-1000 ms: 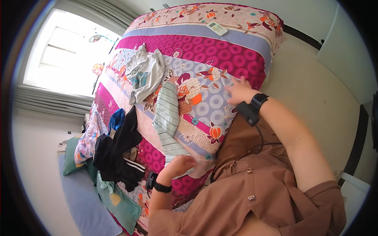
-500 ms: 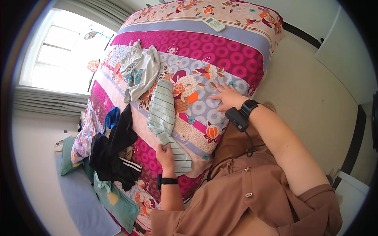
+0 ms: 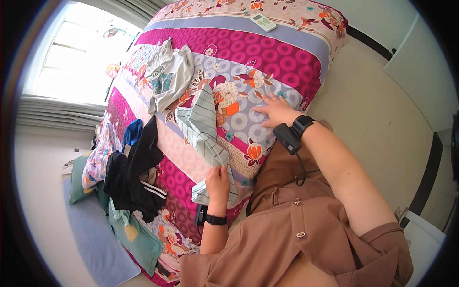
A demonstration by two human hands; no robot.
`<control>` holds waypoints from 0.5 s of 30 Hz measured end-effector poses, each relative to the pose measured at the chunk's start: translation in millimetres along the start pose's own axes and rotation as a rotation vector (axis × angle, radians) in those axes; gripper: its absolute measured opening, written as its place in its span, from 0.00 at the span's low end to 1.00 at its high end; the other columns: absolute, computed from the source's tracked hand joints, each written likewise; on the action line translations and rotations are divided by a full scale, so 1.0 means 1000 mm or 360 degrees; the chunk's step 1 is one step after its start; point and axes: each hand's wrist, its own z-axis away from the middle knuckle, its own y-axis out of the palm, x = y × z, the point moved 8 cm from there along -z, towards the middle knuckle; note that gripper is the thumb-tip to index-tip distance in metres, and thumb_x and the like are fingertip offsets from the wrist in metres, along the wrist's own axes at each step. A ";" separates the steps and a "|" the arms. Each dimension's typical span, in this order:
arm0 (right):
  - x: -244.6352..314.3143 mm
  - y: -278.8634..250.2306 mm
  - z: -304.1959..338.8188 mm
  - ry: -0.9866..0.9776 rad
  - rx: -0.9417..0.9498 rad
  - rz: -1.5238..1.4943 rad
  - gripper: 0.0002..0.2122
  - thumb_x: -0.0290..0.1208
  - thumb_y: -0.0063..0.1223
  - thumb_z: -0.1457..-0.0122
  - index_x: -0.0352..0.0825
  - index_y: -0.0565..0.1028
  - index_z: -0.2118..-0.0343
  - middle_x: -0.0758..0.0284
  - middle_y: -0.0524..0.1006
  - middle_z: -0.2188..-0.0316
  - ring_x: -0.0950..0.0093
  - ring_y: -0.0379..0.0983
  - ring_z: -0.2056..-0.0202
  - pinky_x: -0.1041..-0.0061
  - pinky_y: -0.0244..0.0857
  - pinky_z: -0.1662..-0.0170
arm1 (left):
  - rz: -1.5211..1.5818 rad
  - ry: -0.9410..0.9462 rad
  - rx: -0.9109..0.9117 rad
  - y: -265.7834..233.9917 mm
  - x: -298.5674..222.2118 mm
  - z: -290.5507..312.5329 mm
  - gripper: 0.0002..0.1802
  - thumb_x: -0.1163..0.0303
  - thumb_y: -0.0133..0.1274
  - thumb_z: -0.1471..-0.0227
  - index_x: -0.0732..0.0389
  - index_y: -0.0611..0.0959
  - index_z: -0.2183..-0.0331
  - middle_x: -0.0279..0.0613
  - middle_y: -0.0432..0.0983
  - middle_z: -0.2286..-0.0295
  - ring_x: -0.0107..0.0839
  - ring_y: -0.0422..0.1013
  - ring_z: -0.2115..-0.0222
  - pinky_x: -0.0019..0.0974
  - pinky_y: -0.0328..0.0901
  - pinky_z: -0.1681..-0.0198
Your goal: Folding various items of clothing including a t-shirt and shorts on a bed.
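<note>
A pale green garment with dark stripes [image 3: 200, 128] lies in a long, narrow, creased strip on the flowered bed cover [image 3: 287, 64]. My left hand [image 3: 218, 184] is closed on its near end, thumb and fingers pinching the cloth. Which kind of garment it is, I cannot tell. To its right, my right hand [image 3: 277, 111] rests on the cover with fingers spread, holding nothing and apart from the striped cloth. Beyond the strip, to the left, lies a crumpled light grey printed T-shirt [image 3: 170, 76].
Black clothing with white stripes [image 3: 136, 177] is heaped on the left, beside a blue cloth [image 3: 133, 131]. Green pillows [image 3: 138, 239] lie near the left edge. A white remote control [image 3: 263, 22] sits on the far part of the bed. Pale floor [image 3: 382, 110] runs along the right.
My left hand has shifted right, pulling the near part of the striped garment inward and bending the strip. My right hand has barely moved.
</note>
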 end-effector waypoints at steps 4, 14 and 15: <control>-0.001 0.000 0.001 0.0010 0.0017 -0.0017 0.30 0.46 0.58 0.53 0.58 0.64 0.44 0.57 0.47 0.37 0.54 0.37 0.36 0.54 0.35 0.37 | 0.0116 -0.0247 0.0003 0.007 0.019 0.005 0.10 0.68 0.52 0.49 0.67 0.77 0.73 0.50 0.73 0.79 0.44 0.69 0.79 0.40 0.63 0.74; -0.002 0.001 0.002 -0.0008 -0.0023 -0.0081 0.30 0.46 0.57 0.54 0.58 0.64 0.44 0.56 0.46 0.36 0.55 0.37 0.36 0.54 0.32 0.36 | 0.0196 -0.0210 -0.0002 0.008 0.017 0.006 0.06 0.72 0.53 0.52 0.66 0.77 0.72 0.45 0.73 0.82 0.35 0.69 0.82 0.36 0.64 0.76; -0.002 0.001 0.002 -0.0019 -0.0034 -0.0092 0.30 0.46 0.57 0.54 0.58 0.64 0.44 0.56 0.46 0.36 0.55 0.37 0.36 0.54 0.32 0.36 | 0.0221 -0.0247 0.0044 0.010 0.017 0.006 0.07 0.71 0.53 0.52 0.65 0.77 0.72 0.44 0.74 0.82 0.35 0.70 0.82 0.36 0.64 0.76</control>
